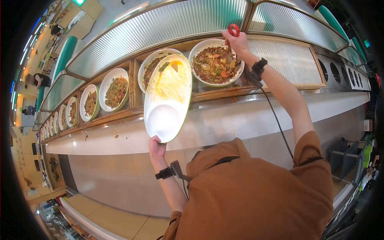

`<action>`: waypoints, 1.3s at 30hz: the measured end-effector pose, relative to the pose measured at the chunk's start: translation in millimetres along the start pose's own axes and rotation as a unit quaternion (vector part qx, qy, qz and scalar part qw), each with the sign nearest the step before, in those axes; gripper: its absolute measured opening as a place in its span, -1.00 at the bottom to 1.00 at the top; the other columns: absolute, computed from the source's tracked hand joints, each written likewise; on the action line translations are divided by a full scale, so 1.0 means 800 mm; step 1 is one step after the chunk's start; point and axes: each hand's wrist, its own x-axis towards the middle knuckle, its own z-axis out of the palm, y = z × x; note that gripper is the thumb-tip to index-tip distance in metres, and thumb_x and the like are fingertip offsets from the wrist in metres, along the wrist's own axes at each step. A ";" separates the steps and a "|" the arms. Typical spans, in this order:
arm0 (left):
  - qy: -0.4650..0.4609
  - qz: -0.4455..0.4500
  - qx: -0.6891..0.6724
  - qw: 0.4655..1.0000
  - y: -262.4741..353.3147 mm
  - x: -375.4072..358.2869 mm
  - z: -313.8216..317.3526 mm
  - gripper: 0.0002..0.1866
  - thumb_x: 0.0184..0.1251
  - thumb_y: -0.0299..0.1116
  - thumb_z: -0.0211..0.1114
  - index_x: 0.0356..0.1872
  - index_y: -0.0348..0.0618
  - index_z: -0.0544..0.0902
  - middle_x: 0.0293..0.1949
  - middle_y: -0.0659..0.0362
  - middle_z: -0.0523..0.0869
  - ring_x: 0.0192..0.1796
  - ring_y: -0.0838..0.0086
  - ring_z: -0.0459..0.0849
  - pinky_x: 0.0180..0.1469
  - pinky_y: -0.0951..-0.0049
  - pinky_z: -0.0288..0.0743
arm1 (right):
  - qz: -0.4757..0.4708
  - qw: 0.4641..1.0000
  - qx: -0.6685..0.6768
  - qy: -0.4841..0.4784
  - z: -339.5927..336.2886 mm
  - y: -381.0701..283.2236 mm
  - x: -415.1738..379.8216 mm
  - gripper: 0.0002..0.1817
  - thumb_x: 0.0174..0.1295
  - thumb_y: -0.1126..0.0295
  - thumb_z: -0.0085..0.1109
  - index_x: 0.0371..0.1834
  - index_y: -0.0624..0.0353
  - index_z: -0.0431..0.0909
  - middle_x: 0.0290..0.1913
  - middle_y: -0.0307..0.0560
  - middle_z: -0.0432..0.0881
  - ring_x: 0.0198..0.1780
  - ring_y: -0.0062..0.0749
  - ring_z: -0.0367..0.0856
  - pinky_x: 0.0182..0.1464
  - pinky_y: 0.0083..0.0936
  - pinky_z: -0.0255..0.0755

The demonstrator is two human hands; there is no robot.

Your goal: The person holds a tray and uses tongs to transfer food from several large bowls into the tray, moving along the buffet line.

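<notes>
My left hand [158,147] grips the lower rim of a large white serving bowl [164,116] with a green outer edge. The bowl is tilted up, its inside smeared with yellow-orange sauce and a few food scraps near the top. In my right hand [238,43], fingers closed, is a serving spoon [229,56] with a red handle end; its lower part reaches into a round bowl of mixed chopped food [214,64]. The tilted bowl partly hides another food bowl [154,66] behind it.
Several more food bowls [115,94] stand in a wooden-framed counter [134,80] running left. Ribbed glass guards [160,36] rise behind. A flat white slatted panel [282,58] lies to the right. Food spots mark the counter ledge [100,140]. A cable [274,116] hangs from my right wrist.
</notes>
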 end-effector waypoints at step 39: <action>-0.041 -0.009 -0.051 0.998 0.020 0.012 -0.017 -0.24 -0.37 -0.58 -0.06 0.14 -0.42 0.26 0.10 -0.02 0.43 0.17 0.13 0.39 0.26 0.22 0.27 | 0.114 0.958 0.063 0.256 0.112 0.014 0.055 -0.56 -0.05 0.02 0.15 -0.55 0.28 0.54 -0.53 0.15 0.58 -0.37 0.00 0.58 -0.26 -0.28 0.38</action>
